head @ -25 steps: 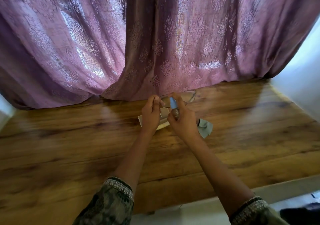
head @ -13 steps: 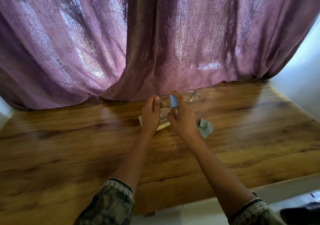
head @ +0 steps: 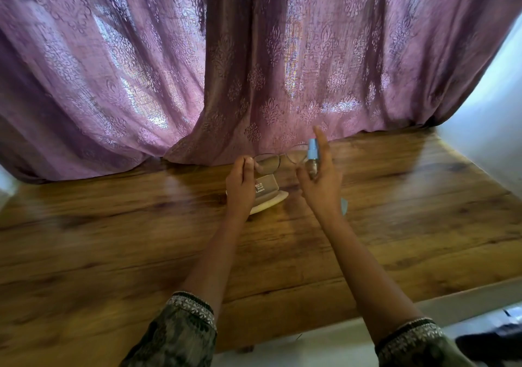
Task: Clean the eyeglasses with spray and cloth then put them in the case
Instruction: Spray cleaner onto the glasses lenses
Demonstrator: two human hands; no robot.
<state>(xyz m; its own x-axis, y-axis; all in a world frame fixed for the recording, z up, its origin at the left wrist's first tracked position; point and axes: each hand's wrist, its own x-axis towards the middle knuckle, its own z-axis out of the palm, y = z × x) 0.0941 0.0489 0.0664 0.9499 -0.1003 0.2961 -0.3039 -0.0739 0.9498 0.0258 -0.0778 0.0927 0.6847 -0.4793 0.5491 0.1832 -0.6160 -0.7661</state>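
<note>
My left hand [head: 240, 181] pinches the left rim of the thin-framed eyeglasses [head: 268, 163] and holds them up above the table. My right hand [head: 320, 180] grips a small spray bottle [head: 313, 155] with a pale blue top, just right of the glasses, with the forefinger raised above the nozzle. Below the hands an open whitish glasses case [head: 269, 197] lies on the wooden table [head: 141, 239]. A corner of the grey-blue cloth [head: 344, 205] shows behind my right wrist; the remainder is hidden.
A purple patterned curtain [head: 254, 70] hangs along the far edge of the table and spills onto it. A white wall [head: 497, 112] stands at the right. The near table edge runs across the bottom, with a dark object [head: 491, 344] on the floor at lower right.
My right hand has moved right and up with the spray bottle, away from the left lens. The left hand has kept its hold on the glasses.
</note>
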